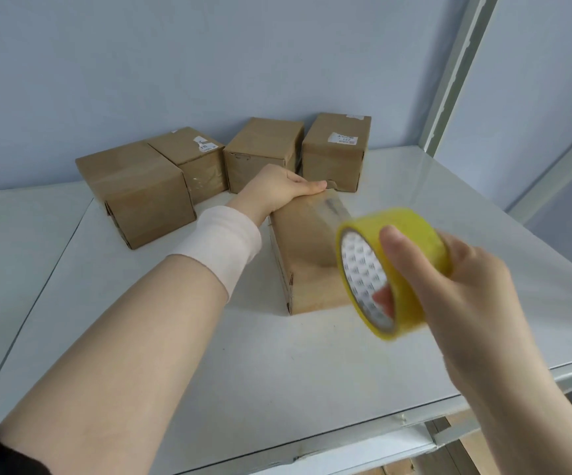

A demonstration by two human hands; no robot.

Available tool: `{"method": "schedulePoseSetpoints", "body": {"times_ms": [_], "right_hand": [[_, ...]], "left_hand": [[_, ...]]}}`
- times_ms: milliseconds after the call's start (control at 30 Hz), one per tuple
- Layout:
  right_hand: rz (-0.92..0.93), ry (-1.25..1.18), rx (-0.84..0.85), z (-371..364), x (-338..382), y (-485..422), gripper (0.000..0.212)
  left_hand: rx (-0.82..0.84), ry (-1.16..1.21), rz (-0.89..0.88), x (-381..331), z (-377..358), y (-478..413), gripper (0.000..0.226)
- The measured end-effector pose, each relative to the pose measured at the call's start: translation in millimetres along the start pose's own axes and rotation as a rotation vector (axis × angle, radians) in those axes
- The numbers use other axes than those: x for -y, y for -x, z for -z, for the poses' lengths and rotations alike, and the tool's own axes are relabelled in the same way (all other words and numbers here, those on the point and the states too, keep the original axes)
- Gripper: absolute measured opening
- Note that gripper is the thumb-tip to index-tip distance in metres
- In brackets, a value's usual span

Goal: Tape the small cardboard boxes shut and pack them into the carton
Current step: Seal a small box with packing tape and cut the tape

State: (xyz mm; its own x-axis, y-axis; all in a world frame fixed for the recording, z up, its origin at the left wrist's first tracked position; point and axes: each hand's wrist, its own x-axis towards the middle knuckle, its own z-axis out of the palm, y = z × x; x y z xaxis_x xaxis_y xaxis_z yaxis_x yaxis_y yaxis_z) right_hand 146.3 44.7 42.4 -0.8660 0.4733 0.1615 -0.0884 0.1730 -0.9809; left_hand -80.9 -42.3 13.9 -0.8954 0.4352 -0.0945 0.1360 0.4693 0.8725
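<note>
A small cardboard box (306, 255) lies in the middle of the white table (209, 354). My left hand (279, 190) presses flat on the box's far end, over the start of a clear tape strip (334, 207). The strip runs from there along the top of the box to a yellow tape roll (394, 269). My right hand (449, 289) grips that roll above the box's near right corner, thumb on the outside and fingertips inside the core. The roll is blurred.
Several more small cardboard boxes stand along the back of the table by the blue wall: a large one (137, 193) at the left, then others (192, 162), (262, 154), (336, 150). A white metal post (455, 70) rises at the right. The table's front edge is near my arms.
</note>
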Motion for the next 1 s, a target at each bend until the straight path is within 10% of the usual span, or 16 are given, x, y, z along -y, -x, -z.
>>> {"method": "schedulePoseSetpoints", "body": {"times_ms": [267, 433, 600, 1000], "right_hand": [[-0.153, 0.102, 0.056, 1, -36, 17, 0.035], [-0.147, 0.074, 0.054, -2, -38, 16, 0.026], [-0.135, 0.073, 0.072, -2, -38, 12, 0.023], [0.002, -0.207, 0.366, -7, 47, -89, 0.015]], "left_hand": [[-0.016, -0.032, -0.011, -1, -3, 3, 0.022], [-0.256, -0.397, -0.584, 0, -3, 16, 0.038], [0.324, -0.757, -0.699, 6, 1, 76, 0.102], [0.098, -0.321, -0.494, -23, 41, 58, 0.026]]}}
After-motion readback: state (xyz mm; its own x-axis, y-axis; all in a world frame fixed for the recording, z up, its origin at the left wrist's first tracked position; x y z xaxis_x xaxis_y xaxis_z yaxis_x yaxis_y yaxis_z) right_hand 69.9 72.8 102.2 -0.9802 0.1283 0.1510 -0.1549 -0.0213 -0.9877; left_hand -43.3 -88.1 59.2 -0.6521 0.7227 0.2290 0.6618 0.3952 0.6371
